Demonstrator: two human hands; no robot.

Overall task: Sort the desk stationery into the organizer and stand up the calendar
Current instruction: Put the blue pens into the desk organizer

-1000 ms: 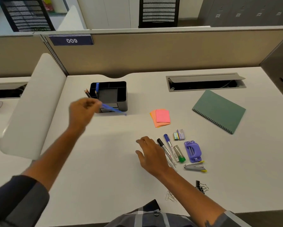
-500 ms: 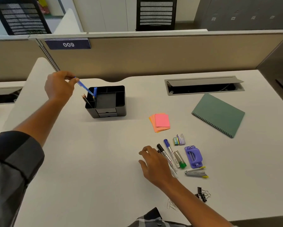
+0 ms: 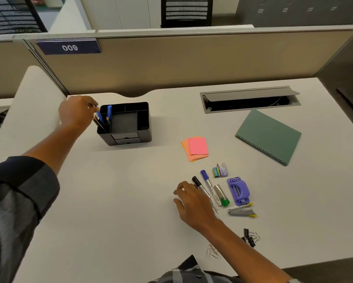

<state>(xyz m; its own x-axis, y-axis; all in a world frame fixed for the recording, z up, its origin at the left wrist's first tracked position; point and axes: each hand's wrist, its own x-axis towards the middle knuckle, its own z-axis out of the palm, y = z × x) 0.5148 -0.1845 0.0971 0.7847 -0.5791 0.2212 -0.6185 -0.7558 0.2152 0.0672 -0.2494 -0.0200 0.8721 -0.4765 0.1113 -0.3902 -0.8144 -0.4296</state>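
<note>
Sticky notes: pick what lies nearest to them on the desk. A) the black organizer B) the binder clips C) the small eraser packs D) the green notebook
C: the small eraser packs sit just below the pink and orange sticky notes, while the green notebook, the black organizer and the binder clips all lie farther off.

Even, soft light from overhead fills the room, bright without glare on the pale desk (image 3: 114, 211). Shadows are faint and blurred: a dim patch lies beside the black organizer (image 3: 128, 123), another under the right hand (image 3: 194, 203). The wide lens bends the partition (image 3: 192, 64) and the desk edges toward the corners. The left hand (image 3: 75, 113) is slightly soft; small far detail looks smeared.
</note>
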